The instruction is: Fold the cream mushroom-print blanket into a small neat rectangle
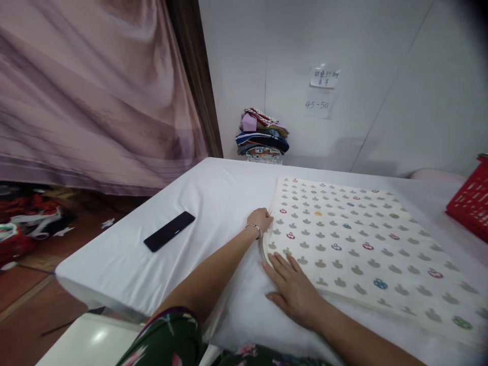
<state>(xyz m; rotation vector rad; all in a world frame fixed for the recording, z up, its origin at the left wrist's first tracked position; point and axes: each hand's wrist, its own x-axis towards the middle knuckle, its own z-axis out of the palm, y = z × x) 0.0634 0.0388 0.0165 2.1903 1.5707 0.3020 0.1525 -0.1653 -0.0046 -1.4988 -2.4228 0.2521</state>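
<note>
A white cloth [346,236] printed with grey and coloured shapes lies spread flat over the right half of the white-covered table. My left hand [261,219], with a bracelet at its wrist, is closed at the cloth's left edge, its fingertips pinching that edge. Nearer to me, my right hand [292,290] lies flat with its fingers spread, its fingertips over the cloth's near left corner and its palm beside it.
A black phone [170,231] lies on the table's left part [213,188]. Folded fabrics [263,134] are stacked by the back wall. At the right edge stands a red basket [473,198]. A pink curtain [95,91] hangs at the left.
</note>
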